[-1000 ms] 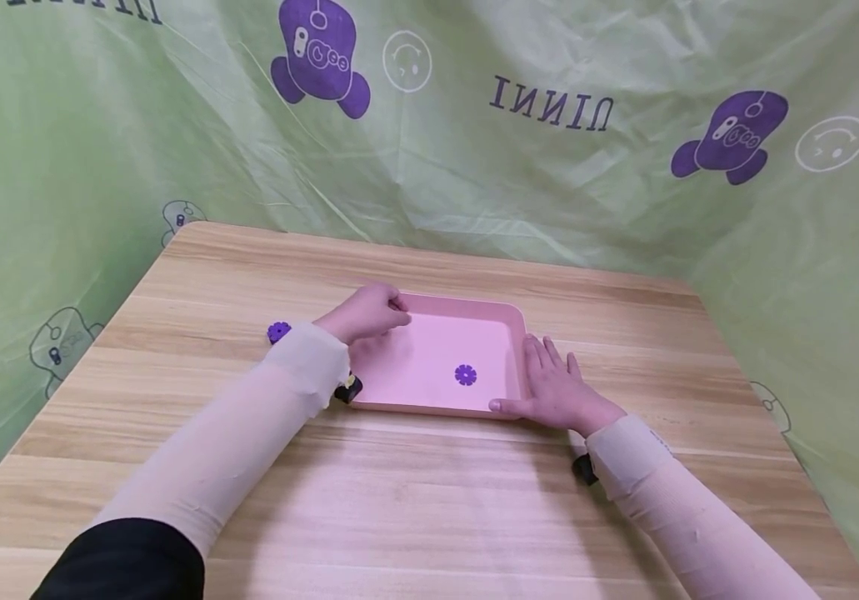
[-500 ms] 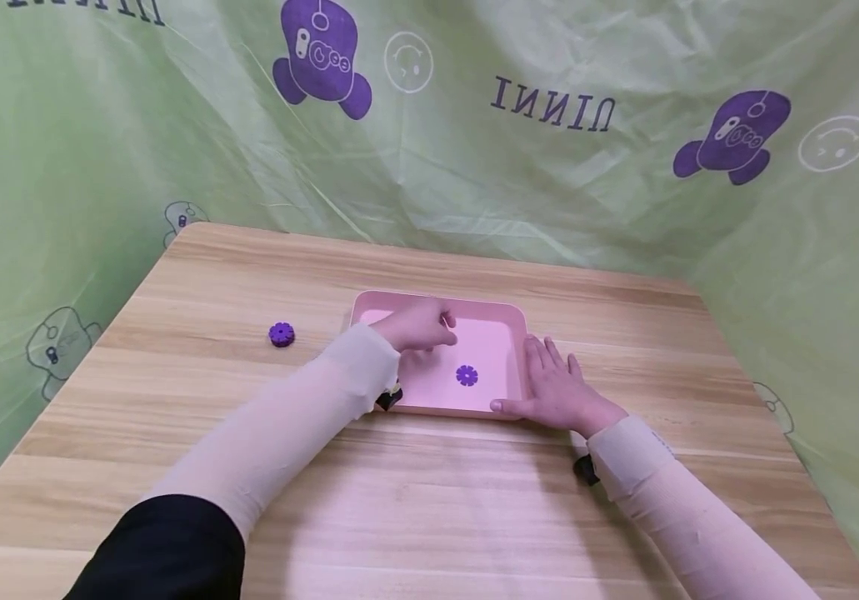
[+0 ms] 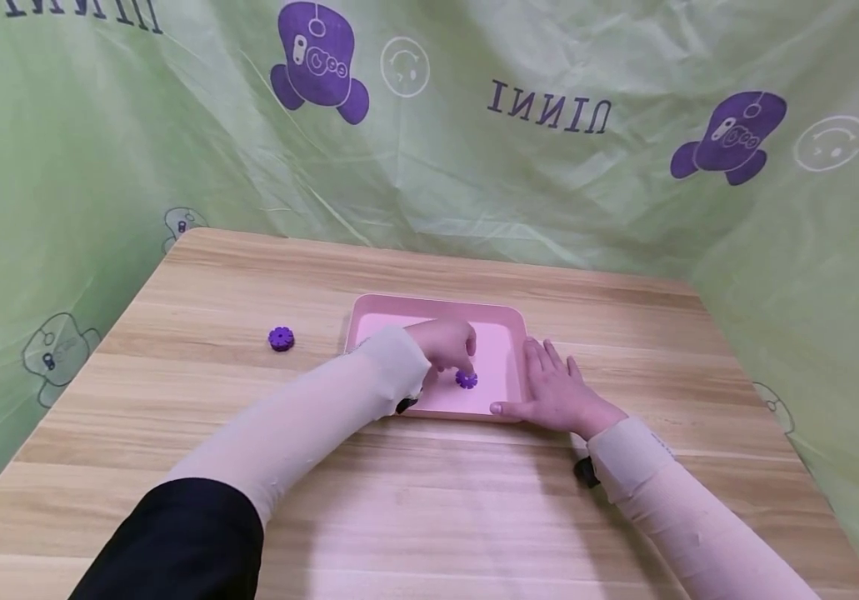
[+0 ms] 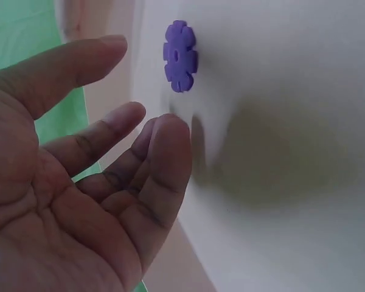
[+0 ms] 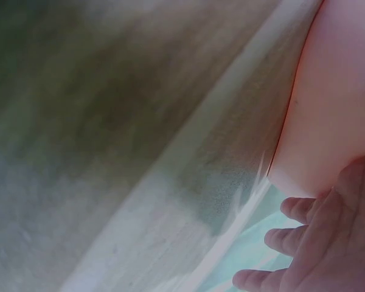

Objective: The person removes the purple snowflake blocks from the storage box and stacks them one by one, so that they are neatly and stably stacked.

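A purple notched plastic disc lies flat on the floor of a shallow pink tray. Above it, inside the tray's outline, my left hand hangs with thumb and fingers apart. In the left wrist view the disc sits just beyond those fingertips, with nothing between them. My right hand rests spread against the tray's right end, its thumb along the front corner. The right wrist view shows its fingers beside the tray's pink outer wall.
To the left of the tray, a small stack of purple notched discs stands on the wooden table. A green printed cloth hangs behind the table and along both sides.
My left hand has moved right across the tray from its left end to the disc. The stack on the left has come fully into sight. My right hand has stayed put.
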The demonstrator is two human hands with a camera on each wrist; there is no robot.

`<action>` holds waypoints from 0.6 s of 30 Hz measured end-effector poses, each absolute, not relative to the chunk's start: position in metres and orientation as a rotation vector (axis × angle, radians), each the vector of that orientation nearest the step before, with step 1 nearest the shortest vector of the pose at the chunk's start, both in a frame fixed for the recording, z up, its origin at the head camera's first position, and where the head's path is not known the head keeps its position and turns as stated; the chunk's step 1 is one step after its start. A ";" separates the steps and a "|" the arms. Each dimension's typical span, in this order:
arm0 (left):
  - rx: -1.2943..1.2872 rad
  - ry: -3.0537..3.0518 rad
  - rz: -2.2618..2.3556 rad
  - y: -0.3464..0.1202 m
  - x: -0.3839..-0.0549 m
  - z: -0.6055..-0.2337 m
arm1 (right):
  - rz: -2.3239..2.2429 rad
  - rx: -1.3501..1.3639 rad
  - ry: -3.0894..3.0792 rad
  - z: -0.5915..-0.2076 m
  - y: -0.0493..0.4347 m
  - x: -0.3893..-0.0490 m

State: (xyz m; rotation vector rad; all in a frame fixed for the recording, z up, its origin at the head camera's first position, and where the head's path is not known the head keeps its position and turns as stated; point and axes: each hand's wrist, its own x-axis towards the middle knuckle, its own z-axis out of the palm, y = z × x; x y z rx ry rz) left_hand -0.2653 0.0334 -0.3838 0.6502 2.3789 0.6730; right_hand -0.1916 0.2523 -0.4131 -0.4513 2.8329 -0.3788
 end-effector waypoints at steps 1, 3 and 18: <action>0.671 2.382 0.645 0.035 -0.265 -0.384 | -0.379 -0.455 2.836 -0.413 0.252 -0.191; 0.724 2.400 0.592 0.037 -0.263 -0.383 | -0.379 -0.460 2.840 -0.412 0.252 -0.191; 0.991 2.532 0.081 0.053 -0.248 -0.372 | -0.375 -0.449 2.845 -0.411 0.252 -0.191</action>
